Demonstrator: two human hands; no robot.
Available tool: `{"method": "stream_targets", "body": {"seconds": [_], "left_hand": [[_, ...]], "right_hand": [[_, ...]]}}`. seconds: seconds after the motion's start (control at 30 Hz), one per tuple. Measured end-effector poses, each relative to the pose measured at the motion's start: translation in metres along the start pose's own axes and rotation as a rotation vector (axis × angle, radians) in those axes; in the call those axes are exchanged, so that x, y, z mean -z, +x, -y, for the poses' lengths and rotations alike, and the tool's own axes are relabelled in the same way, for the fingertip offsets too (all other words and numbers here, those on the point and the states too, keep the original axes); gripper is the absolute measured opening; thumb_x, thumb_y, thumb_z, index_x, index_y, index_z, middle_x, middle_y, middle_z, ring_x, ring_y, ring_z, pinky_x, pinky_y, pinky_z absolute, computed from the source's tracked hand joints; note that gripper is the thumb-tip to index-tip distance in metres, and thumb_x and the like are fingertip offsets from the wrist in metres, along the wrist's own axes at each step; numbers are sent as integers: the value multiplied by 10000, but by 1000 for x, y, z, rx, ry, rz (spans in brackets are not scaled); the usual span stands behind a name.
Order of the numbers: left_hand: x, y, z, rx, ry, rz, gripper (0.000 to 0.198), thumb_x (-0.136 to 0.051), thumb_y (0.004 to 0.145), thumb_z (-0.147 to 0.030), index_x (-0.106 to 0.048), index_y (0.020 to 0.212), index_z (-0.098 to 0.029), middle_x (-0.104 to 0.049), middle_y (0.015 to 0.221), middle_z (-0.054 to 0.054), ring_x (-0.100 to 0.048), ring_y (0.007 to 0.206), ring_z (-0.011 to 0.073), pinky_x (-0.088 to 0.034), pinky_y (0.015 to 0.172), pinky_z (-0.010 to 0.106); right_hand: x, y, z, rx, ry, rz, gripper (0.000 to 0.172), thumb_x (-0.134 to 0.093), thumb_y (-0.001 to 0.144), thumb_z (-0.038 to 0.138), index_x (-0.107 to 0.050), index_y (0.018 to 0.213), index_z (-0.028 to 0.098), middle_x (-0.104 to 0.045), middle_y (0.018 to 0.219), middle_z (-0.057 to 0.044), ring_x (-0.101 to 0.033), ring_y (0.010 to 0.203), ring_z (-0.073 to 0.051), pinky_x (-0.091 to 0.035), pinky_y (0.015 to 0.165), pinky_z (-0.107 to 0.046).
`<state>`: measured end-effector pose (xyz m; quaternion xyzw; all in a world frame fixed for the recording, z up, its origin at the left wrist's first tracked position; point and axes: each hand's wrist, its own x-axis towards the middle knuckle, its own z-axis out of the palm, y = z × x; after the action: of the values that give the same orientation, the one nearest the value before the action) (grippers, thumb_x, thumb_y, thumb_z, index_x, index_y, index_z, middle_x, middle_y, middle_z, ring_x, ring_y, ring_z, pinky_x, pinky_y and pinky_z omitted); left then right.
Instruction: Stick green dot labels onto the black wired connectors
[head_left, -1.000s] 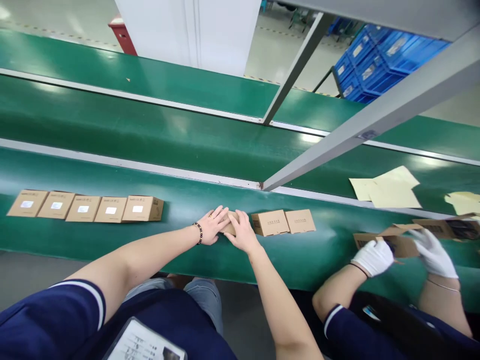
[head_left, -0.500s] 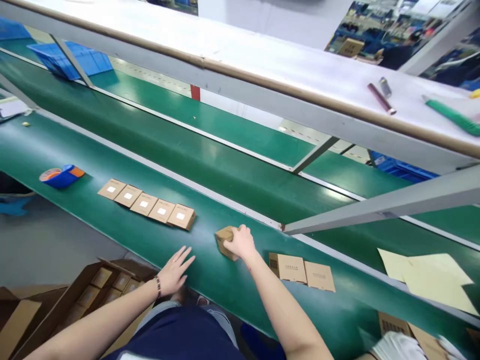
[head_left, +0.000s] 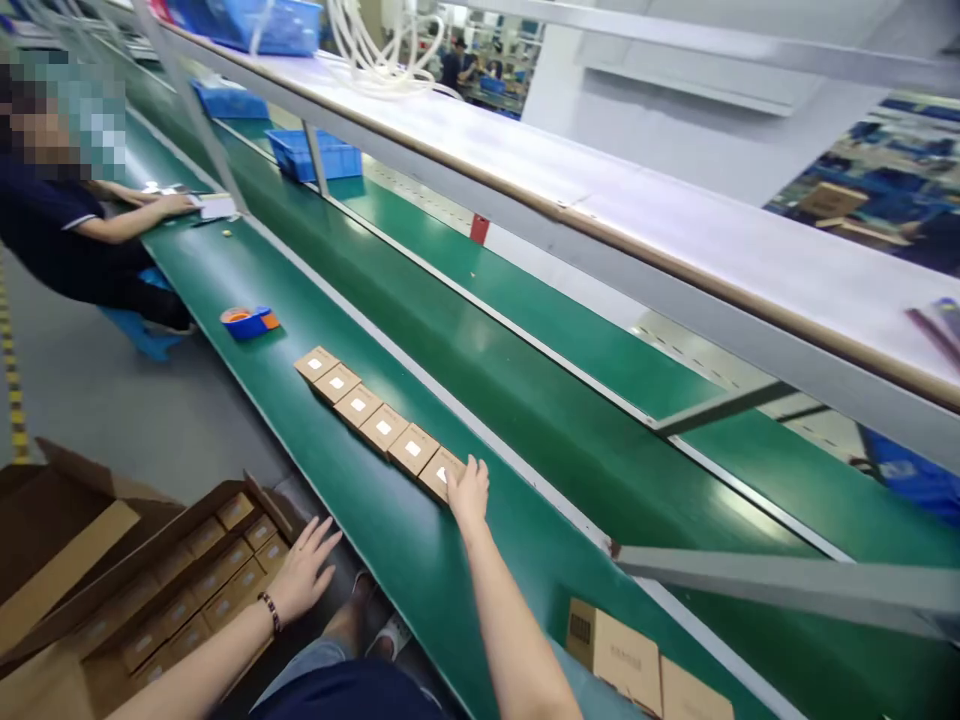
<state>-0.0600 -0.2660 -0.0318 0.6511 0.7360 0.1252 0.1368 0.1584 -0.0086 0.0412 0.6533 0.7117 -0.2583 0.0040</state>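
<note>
A row of several small brown cardboard boxes [head_left: 358, 402], each with a white label on top, lies on the green bench. At the row's near right end, my right hand [head_left: 469, 492] has its fingers around the last small cardboard box [head_left: 433, 478], which sits against its neighbour. My left hand [head_left: 306, 572] hangs open with fingers spread, just off the bench's front edge, holding nothing. Below and beside it stands a large open carton [head_left: 274, 508] with similar small boxes [head_left: 232, 552] packed inside.
Two more brown boxes [head_left: 627, 655] lie at the lower right. A blue tape dispenser [head_left: 250, 322] sits beyond the row. At far left a person [head_left: 52, 215] works at the bench. A metal post [head_left: 780, 580] and a raised white shelf [head_left: 600, 185] border the bench.
My right hand has carried the small cardboard box left to the end of the row, making it longer. My left hand stays open. The view has swung left, bringing a co-worker into sight.
</note>
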Motion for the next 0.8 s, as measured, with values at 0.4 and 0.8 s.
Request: {"method": "stream_targets", "body": {"seconds": [0.4,0.8], "left_hand": [[154,221,130,503,12,-330,698,-453,789,-482,-254,1356,-127,-182,1428,176,-169,1305,320,-184,1051,474],[166,333,185,-98,113,388,984,-736,458,-505,-310,1323,-309,-346,1321,142,-125,1221,443,-205,887,639]], "right_hand": [[-21,35,79,389,-385,56,960,-652,538,427,-262,1306,4,-407,1253,-256,-256,1239,-382,7,1016,-550],[-21,83,94,497,-319,114,813,-600,521,255,-297,1269,157,-408,1227,-127,-339,1161,-336,-252,974,-483]]}}
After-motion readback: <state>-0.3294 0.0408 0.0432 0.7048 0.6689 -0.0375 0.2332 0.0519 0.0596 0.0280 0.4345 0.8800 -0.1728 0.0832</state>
